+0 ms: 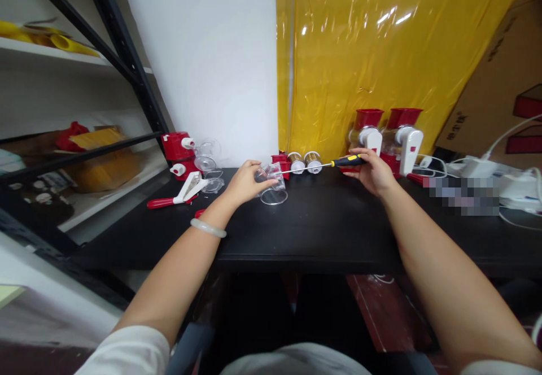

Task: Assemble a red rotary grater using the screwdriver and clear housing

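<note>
Found left hand (pixel 244 183) closed round clear plastic cone-shaped housing (pixel 274 187), wide rim down near back edge of black bench (pixel 322 225). Found right hand (pixel 373 173) gripping yellow-and-black-handled screwdriver (pixel 348 162). Logged shaft lying level, tip aimed leftward, reaching the housing's top.

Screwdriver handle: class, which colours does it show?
The screwdriver handle, gripped in the right hand, is yellow and black; the head view shows it best.
</note>
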The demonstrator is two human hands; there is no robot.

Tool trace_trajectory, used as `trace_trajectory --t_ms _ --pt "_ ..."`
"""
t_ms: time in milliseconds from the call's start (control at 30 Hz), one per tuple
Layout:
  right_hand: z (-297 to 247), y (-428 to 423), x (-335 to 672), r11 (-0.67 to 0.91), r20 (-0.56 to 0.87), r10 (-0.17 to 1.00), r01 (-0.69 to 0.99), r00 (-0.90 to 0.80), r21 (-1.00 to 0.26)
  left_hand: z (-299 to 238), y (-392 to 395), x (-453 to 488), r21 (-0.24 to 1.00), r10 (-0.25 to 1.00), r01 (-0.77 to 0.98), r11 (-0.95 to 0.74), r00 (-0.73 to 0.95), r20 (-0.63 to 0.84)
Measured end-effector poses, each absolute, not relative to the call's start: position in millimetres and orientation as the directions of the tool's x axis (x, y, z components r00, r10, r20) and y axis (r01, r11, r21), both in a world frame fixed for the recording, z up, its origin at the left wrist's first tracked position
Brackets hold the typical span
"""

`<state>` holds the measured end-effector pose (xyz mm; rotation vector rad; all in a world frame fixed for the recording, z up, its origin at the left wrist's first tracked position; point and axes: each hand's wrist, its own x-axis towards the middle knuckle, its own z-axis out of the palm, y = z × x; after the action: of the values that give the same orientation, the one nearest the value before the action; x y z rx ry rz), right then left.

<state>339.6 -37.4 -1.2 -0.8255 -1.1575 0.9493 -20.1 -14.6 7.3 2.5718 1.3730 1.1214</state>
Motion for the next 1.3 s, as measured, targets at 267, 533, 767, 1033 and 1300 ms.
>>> trace_trajectory --t_ms 267,533,767,1033,1300 --pt "-3.7 -31.0 341.1 0.387 0.379 0.901 0.003 0.209 -0.922 5.9 -12.7 -20.1 0.324 0.712 0.702 -0.634 0.366 0.6" --pt "-1.9 -34.7 339.6 0.382 0.358 0.919 -0.152 0.163 -0.911 7.1 -13.8 -20.3 0.313 0.711 0.707 -0.634 0.374 0.595" --pt "-4.7 -30.1 338.7 0.388 0.377 0.893 0.005 0.247 -0.922 7.3 -13.9 -20.0 0.321 0.717 0.708 -0.63 0.371 0.59" --pt "-1.8 -33.6 340.1 0.379 0.354 0.923 -0.194 0.152 -0.905 5.3 -11.8 -20.6 0.31 0.706 0.706 -0.636 0.371 0.603" --pt "-3.7 -32.9 340.4 0.347 0.332 0.916 -0.029 0.223 -0.937 4.6 -11.0 -21.3 0.314 0.711 0.708 -0.632 0.369 0.598"
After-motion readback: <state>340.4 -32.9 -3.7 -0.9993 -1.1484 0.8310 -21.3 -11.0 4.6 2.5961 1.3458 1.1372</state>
